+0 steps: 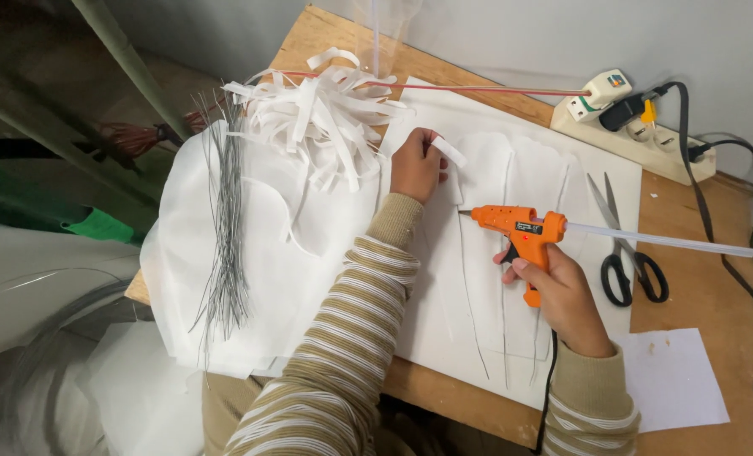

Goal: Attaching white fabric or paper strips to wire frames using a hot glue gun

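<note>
My right hand (pixel 562 291) grips the handle of an orange hot glue gun (pixel 518 228), nozzle pointing left, a white glue stick (pixel 663 241) sticking out of its back. My left hand (pixel 414 165) pinches a short white fabric strip (pixel 449 152) just above and left of the nozzle. Both hover over white petal-shaped fabric pieces (pixel 494 177) with thin wires glued along them, lying on a large white sheet (pixel 604 173).
A heap of white strips (pixel 317 110) and a bundle of thin grey wires (pixel 227 219) lie on white fabric (pixel 182 253) at left. Black-handled scissors (pixel 625 253) rest right of the gun. A power strip (pixel 638 127) sits at the back right, a small white paper (pixel 676 380) near the front.
</note>
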